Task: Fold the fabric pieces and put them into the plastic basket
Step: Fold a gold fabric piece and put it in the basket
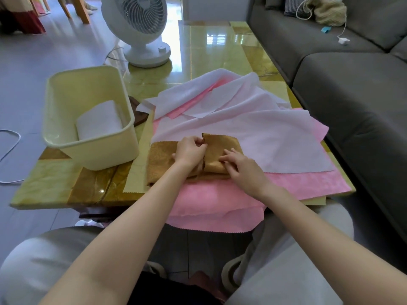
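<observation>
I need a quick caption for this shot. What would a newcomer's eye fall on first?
First, the two hands near the table's front edge: the left hand pinches a fold of the brown fabric while the right hand presses on it. Under and behind them spreads a loose pile of pink and white fabrics. To the left stands the cream plastic basket, a folded white piece already inside.

Tan fabric (220,143) part-folded, right flap doubled over, lying on pink fabric (209,201) that overhangs the near table edge, pale sheets (253,128) rumpled behind, cream plastic basket (103,155) upright at left, folded white piece (99,122) inside
</observation>
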Demonstrator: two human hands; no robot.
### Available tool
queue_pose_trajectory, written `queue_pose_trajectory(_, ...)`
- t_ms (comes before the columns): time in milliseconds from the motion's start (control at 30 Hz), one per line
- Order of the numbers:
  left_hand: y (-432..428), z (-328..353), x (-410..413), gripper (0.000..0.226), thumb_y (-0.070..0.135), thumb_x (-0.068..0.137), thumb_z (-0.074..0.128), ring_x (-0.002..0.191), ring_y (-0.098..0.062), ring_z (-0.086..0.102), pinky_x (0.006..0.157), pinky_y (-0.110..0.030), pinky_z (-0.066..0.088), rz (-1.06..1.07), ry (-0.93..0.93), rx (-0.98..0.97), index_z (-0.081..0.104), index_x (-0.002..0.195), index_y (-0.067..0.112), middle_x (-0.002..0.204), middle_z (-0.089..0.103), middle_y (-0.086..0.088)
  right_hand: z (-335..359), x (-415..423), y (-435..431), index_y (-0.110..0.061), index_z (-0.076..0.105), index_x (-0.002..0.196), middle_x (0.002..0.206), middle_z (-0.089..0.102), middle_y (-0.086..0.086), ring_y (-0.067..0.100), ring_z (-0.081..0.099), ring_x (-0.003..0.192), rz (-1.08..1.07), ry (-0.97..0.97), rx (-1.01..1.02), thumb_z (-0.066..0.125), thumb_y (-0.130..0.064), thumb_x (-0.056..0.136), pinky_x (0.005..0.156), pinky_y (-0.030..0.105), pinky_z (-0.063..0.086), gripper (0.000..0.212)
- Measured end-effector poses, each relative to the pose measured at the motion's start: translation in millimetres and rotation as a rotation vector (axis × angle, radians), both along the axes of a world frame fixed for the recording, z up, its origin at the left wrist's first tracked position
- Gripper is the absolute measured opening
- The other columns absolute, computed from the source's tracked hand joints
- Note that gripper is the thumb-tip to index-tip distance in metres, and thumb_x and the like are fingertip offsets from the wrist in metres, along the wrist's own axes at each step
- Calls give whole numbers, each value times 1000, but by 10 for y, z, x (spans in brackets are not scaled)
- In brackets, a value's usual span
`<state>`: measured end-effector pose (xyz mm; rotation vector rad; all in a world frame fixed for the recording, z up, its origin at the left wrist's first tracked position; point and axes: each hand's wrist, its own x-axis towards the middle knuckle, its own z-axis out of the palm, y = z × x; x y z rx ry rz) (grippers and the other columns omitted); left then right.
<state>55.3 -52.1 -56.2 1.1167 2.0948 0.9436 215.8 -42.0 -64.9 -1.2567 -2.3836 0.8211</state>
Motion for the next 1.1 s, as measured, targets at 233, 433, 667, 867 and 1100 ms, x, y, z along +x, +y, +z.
queue_pose_trajectory(233, -16, -47, 10, 4, 19, 88, 51, 97, -22, 54, 95, -43, 38, -55, 153, -31, 50, 92, 19, 82, 55, 7, -109, 33, -18, -13, 49, 135, 154, 29, 2, 15, 13, 146, 63, -134, 3, 45, -20, 98, 116, 25, 13, 38)
queue_pose_trajectory(433, -114, -143, 23, 25, 13, 87, 49, 110, -23, 51, 94, -44, 34, -103, 308, -11, 60, 108, 23, 87, 61, 7, -81, 17, -38, -14, 45, 138, 152, 34, 1, 14, 18, 145, 97, -158, 8, 41, -17, 99, 119, 29, 13, 40)
queue_pose_trajectory(667, -90, -117, 38, 31, 8, 87, 45, 113, -25, 47, 95, -46, 35, -104, 317, -77, 58, 113, 20, 104, 63, -1, -40, 12, -78, -17, 47, 137, 149, 38, -2, 14, 23, 143, 165, -220, 63, 36, -18, 101, 119, 28, 11, 38)
queue_pose_trajectory(867, -170, -19, -127, 21, 15, 93, 49, 103, -29, 53, 92, -43, 45, -18, 268, 129, 52, 112, 5, 115, 50, -14, 34, -154, -188, -17, 37, 144, 152, 33, -2, 13, 23, 143, 230, -220, 105, 36, -21, 101, 118, 30, 21, 43)
queue_pose_trajectory(1100, -584, -100, -557, 31, 18, 95, 44, 114, -32, 46, 97, -42, 41, 120, 432, -42, 45, 123, 3, 123, 46, -18, 10, -440, -372, -14, 26, 148, 157, 19, 1, 14, 14, 146, 348, -321, 128, 32, -28, 102, 117, 27, 12, 48)
